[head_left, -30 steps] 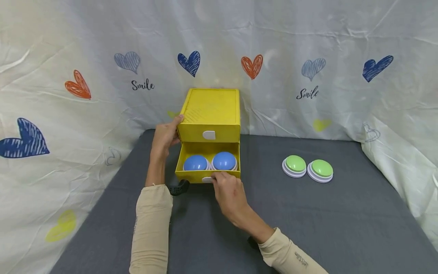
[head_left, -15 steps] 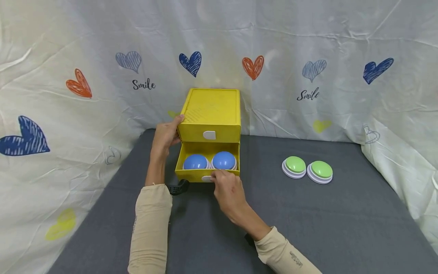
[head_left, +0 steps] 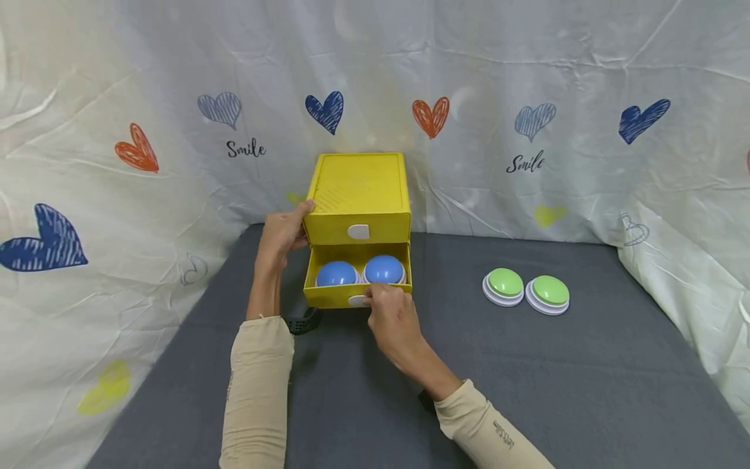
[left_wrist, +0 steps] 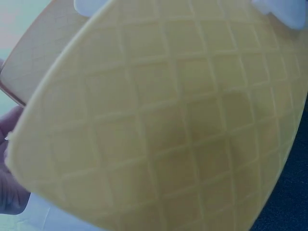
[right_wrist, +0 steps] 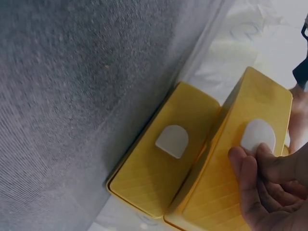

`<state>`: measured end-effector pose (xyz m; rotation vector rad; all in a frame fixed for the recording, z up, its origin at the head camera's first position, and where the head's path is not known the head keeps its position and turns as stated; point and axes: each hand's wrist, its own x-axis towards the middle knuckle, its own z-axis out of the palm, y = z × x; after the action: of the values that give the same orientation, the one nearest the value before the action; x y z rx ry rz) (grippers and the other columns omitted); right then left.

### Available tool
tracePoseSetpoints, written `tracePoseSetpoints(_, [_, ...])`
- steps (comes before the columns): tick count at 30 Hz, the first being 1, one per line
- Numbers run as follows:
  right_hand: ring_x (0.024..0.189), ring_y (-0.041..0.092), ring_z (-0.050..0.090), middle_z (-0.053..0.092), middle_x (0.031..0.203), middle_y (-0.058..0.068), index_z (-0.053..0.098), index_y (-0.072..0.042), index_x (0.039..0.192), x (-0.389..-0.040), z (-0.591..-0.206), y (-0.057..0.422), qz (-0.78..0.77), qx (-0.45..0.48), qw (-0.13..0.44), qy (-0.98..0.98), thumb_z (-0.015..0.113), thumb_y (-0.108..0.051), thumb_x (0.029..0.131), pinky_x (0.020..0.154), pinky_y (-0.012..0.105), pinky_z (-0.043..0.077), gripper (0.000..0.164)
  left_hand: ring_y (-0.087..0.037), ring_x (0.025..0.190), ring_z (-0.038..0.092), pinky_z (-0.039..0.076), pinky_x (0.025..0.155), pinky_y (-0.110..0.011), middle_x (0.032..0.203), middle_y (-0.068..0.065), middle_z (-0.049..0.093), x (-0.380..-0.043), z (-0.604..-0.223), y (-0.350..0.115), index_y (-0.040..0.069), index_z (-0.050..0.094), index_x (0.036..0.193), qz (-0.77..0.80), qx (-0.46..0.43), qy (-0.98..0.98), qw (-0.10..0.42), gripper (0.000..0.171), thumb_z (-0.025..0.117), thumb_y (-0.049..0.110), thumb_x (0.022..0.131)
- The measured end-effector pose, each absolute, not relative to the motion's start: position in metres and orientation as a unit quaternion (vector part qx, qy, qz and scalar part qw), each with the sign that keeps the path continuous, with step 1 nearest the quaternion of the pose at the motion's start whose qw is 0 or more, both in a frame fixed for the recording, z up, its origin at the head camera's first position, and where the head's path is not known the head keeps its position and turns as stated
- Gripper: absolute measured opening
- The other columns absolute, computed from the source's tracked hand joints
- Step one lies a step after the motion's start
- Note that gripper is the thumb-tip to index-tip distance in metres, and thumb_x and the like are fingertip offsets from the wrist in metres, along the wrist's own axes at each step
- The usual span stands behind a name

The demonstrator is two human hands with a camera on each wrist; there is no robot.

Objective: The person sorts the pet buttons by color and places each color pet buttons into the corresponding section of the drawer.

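A yellow two-drawer box (head_left: 360, 182) stands against the back curtain, its lower drawer (head_left: 328, 298) pulled partway out. Inside that drawer sit two blue dome-topped buttons (head_left: 384, 269) with white rims. My right hand (head_left: 395, 324) pinches the white tab (right_wrist: 258, 136) on the lower drawer's front between thumb and fingers. My left hand (head_left: 282, 233) grips the box's left front corner, thumb at the top edge. The upper drawer, with its own white tab (head_left: 359, 231), is closed. Up close, the left wrist view is mostly filled by a grid-patterned yellow panel (left_wrist: 159, 115).
Two green dome-topped buttons (head_left: 551, 288) on white bases lie side by side on the dark grey tabletop (head_left: 527, 378), right of the box. A pale curtain (head_left: 375, 78) printed with hearts and "Smile" closes off the back and sides.
The lower drawer has slid slightly inward, and my right hand has moved forward with its tab. My left hand keeps its place on the box; the green buttons have not moved.
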<state>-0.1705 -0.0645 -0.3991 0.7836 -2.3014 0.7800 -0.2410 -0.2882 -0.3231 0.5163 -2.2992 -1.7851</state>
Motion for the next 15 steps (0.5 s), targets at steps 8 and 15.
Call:
tracePoseSetpoints(8, [0.058, 0.012, 0.059, 0.063, 0.069, -0.001, 0.064, -0.009, 0.074, -0.181, -0.398, -0.067, 0.298, 0.287, 0.282, -0.866, 0.069, -0.003, 0.079, 0.052, 0.028, 0.048, 0.009, -0.019, 0.103, 0.059, 0.049, 0.084, -0.038, 0.117, -0.009, 0.059, -0.239, -0.324, -0.289, 0.001, 0.064, 0.102, -0.597, 0.167, -0.781, 0.077, 0.075, 0.060, 0.069, 0.071])
tracePoseSetpoints(15, [0.058, 0.016, 0.060, 0.062, 0.068, -0.001, 0.063, -0.009, 0.075, -0.192, -0.397, -0.073, 0.291, 0.272, 0.282, -0.873, 0.069, -0.005, 0.079, 0.052, 0.031, 0.048, 0.009, -0.020, 0.102, 0.060, 0.049, 0.085, -0.038, 0.117, -0.010, 0.059, -0.240, -0.324, -0.291, 0.002, 0.064, 0.100, -0.593, 0.160, -0.785, 0.076, 0.074, 0.060, 0.070, 0.070])
